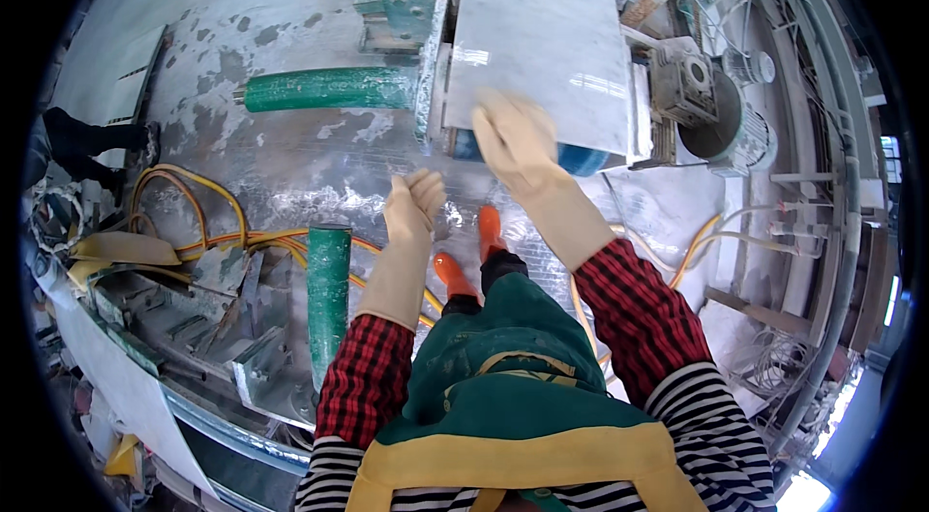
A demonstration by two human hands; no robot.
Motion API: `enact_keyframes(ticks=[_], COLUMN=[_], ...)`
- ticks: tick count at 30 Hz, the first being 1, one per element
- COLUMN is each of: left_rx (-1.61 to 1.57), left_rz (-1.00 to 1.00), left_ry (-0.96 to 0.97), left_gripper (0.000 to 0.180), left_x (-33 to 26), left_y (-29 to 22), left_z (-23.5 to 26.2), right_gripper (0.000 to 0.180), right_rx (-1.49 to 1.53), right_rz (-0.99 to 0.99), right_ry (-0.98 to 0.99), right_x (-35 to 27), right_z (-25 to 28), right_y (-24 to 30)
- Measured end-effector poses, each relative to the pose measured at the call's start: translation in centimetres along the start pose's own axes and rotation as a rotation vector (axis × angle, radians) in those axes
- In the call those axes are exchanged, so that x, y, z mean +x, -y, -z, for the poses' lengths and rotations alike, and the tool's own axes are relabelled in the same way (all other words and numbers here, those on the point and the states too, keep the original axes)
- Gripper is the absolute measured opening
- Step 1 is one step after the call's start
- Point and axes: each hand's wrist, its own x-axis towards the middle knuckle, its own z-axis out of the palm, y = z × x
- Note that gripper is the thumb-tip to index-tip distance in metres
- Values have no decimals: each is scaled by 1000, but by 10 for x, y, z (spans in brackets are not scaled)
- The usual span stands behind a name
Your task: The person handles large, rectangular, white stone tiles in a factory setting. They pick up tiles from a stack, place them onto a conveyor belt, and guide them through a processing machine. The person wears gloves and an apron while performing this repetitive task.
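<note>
Head view, left to right. Yellow hoses (194, 212) coil on wet floor (290, 144) at far left. Green roller (327, 89) lies level beside machine frame, second green roller (328, 304) nearer, likely to carry slabs along. Left hand (414, 205), gloved, hangs free above floor, fingers loosely curled, holding nothing. Right hand (515, 136), gloved, lies flat and spread on near edge of stone slab (542, 33), pressing rather than gripping, seemingly to steady it. Slab pale grey, faintly veined, glossy-wet, resting on blue roller (585, 160). Motor (721, 110) just beyond its right edge.
</note>
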Motion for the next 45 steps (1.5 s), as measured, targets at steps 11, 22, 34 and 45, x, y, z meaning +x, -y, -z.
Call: enact_keyframes(ticks=[11, 22, 34, 45], left_rx=[132, 307, 1046, 1195], left_rz=[62, -335, -1196, -1299], left_ry=[-78, -36, 130, 98], left_gripper=[61, 53, 36, 33], left_x=[-14, -19, 54, 57], left_y=[-2, -31, -42, -42], left_z=[13, -66, -161, -174], right_gripper=[15, 20, 50, 45], right_rx=[-166, -281, -286, -215], right_rz=[35, -45, -121, -217], right_ry=[-76, -264, -24, 79], right_x=[45, -19, -10, 18], right_z=[-40, 93, 70, 84], right_y=[-49, -166, -181, -164])
